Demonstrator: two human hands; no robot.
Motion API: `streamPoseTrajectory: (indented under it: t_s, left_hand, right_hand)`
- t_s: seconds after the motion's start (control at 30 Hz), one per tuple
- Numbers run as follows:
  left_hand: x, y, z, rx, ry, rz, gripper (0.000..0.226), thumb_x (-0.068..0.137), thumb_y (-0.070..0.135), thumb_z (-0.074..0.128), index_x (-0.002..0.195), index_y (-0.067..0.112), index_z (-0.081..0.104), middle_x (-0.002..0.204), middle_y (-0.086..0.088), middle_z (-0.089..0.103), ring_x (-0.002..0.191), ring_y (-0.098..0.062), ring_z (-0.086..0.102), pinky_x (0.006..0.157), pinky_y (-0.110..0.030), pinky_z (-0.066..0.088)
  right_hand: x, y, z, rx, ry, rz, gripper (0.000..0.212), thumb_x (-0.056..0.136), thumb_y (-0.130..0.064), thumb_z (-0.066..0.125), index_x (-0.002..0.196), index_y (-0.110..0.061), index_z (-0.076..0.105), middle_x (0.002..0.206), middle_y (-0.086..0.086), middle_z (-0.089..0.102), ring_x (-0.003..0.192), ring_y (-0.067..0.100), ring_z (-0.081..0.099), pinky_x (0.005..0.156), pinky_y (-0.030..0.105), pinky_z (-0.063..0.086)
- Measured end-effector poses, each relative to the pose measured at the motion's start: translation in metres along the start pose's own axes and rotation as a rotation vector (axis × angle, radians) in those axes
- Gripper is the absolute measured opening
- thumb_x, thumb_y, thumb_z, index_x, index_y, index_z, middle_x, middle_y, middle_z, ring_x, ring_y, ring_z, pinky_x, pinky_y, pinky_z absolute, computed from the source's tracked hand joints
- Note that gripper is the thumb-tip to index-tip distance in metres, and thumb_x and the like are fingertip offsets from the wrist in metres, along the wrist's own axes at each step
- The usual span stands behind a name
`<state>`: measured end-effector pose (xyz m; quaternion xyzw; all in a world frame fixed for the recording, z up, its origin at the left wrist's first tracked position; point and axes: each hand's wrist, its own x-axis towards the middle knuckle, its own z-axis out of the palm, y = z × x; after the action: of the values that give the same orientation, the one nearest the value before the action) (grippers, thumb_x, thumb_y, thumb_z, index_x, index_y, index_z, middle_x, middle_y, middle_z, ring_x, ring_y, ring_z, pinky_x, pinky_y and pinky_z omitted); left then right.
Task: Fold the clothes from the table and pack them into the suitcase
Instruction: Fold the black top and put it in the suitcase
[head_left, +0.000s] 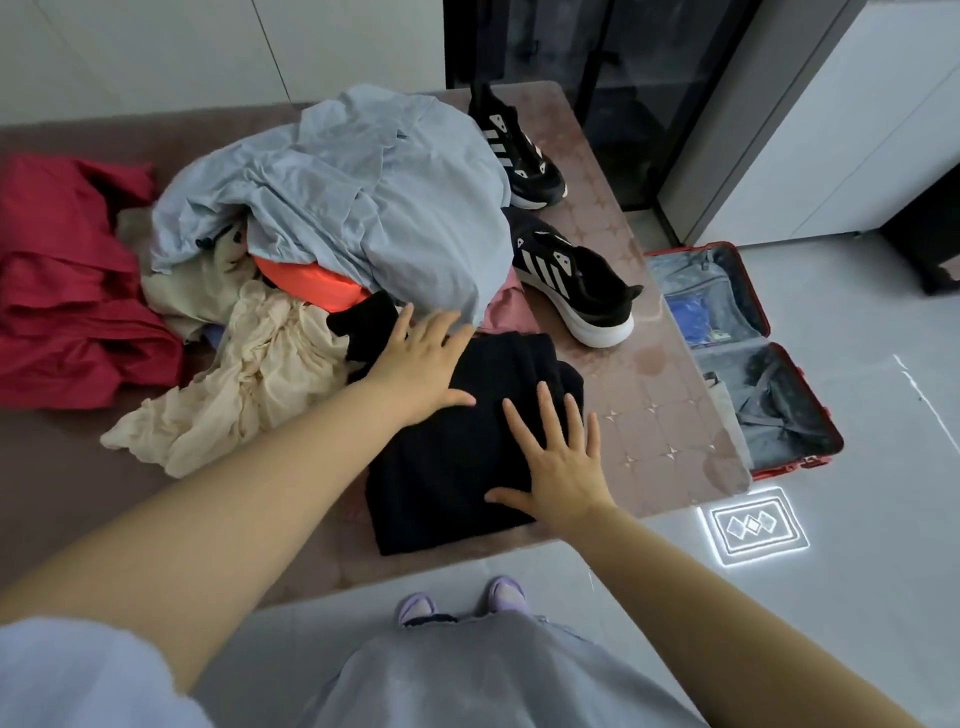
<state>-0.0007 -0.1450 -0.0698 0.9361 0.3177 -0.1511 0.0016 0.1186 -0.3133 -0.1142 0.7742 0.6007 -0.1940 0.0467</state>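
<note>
Black sneakers (571, 283) between clothes pile (337, 197) and suitcase (774, 410)

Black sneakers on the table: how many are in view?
2. The far sneaker sits near the back edge of the table; the near sneaker lies right of the light-blue garment. Others could be hidden under that garment.

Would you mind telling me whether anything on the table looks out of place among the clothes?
The near sneaker and far sneaker stand on the table beside the clothes pile; footwear on the folding surface looks out of place.
</note>
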Motion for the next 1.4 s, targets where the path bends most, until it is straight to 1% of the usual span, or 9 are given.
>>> streamPoseTrajectory:
  t_s: [0.07,0.17,0.37,0.6,0.8,1.0,1.17,1.27,1.4]
  left_hand:
    - [0.011,-0.007,0.002,-0.125,-0.103,0.028,0.094,0.084,0.062,0.050,0.150,0.013,0.003,0.156,-0.012,0.012,0.144,-0.026,0.011,0.117,-0.042,0.000]
    - [0.027,-0.008,0.002,-0.272,-0.147,0.022,0.086,0.080,0.061,0.057,0.143,0.012,0.025,0.147,-0.010,0.036,0.136,-0.027,0.031,0.113,-0.037,0.016]
    - [0.042,-0.003,-0.011,-0.221,-0.371,-0.042,0.072,0.064,0.076,0.062,0.113,0.022,0.057,0.113,0.001,0.059,0.109,-0.025,0.046,0.089,-0.034,0.026]
    - [0.034,0.003,-0.030,-0.020,-0.544,0.006,0.099,0.063,0.059,0.076,0.141,0.020,0.030,0.145,-0.004,0.038,0.136,-0.029,0.025,0.113,-0.046,0.010]
    - [0.033,0.019,-0.023,0.120,-0.465,-0.031,0.099,0.061,0.061,0.076,0.138,0.017,0.032,0.140,-0.008,0.041,0.136,-0.032,0.021,0.112,-0.048,0.011]
    - [0.029,0.005,-0.008,-0.093,-0.341,0.077,0.079,0.060,0.066,0.072,0.123,0.026,0.047,0.121,0.002,0.057,0.127,-0.023,0.038,0.110,-0.049,0.006]
    - [0.026,-0.001,-0.014,-0.414,-0.355,0.065,0.050,0.067,0.055,0.074,0.106,0.030,0.056,0.108,0.008,0.060,0.115,-0.021,0.044,0.105,-0.038,0.025]
    - [0.016,-0.001,-0.029,-0.594,-0.321,0.133,0.040,0.065,0.039,0.081,0.096,0.037,0.055,0.104,0.010,0.063,0.110,-0.022,0.053,0.094,-0.033,0.041]
    - [-0.006,0.019,-0.078,-0.396,-0.019,0.268,0.053,0.071,0.035,0.078,0.119,0.034,0.054,0.112,0.009,0.063,0.120,-0.020,0.048,0.108,-0.031,0.021]
  right_hand:
    - [-0.015,-0.003,0.010,0.129,0.012,0.128,0.100,0.082,-0.071,0.043,0.137,-0.033,-0.032,0.152,0.008,-0.032,0.142,0.037,-0.020,0.113,0.051,-0.012]
    - [-0.027,0.001,0.021,0.292,0.044,0.242,0.097,0.083,-0.071,0.032,0.139,-0.027,-0.032,0.156,0.010,-0.022,0.144,0.034,-0.009,0.116,0.045,-0.002]
    - [-0.037,0.026,0.019,0.188,-0.031,0.033,0.068,0.086,-0.069,0.007,0.127,-0.046,-0.043,0.151,0.004,-0.033,0.144,0.033,-0.013,0.117,0.041,-0.003]
    - [-0.018,0.028,-0.005,0.285,0.067,0.132,0.104,0.087,-0.054,0.056,0.146,-0.024,-0.023,0.158,0.005,-0.016,0.145,0.029,-0.006,0.118,0.044,0.001]
    - [0.011,0.029,-0.019,0.649,-0.081,0.400,0.103,0.071,-0.046,0.078,0.145,-0.012,0.015,0.148,0.010,0.030,0.134,0.031,0.032,0.108,0.044,0.036]
    - [0.020,0.024,-0.006,0.748,-0.026,0.386,0.105,0.060,-0.047,0.084,0.144,-0.016,0.028,0.141,0.006,0.042,0.127,0.028,0.041,0.102,0.046,0.042]
    - [0.013,0.025,-0.009,0.666,0.070,0.289,0.104,0.064,-0.039,0.084,0.147,-0.021,0.024,0.142,0.004,0.038,0.129,0.027,0.036,0.106,0.046,0.037]
    - [0.004,0.027,-0.017,0.854,0.249,0.302,0.113,0.059,-0.032,0.089,0.146,-0.018,0.018,0.140,0.001,0.035,0.131,0.021,0.034,0.108,0.039,0.035]
    - [-0.007,0.039,-0.069,1.059,0.400,0.137,0.126,0.060,-0.014,0.088,0.149,-0.024,-0.002,0.128,-0.020,0.031,0.120,-0.012,0.035,0.095,0.005,0.031]
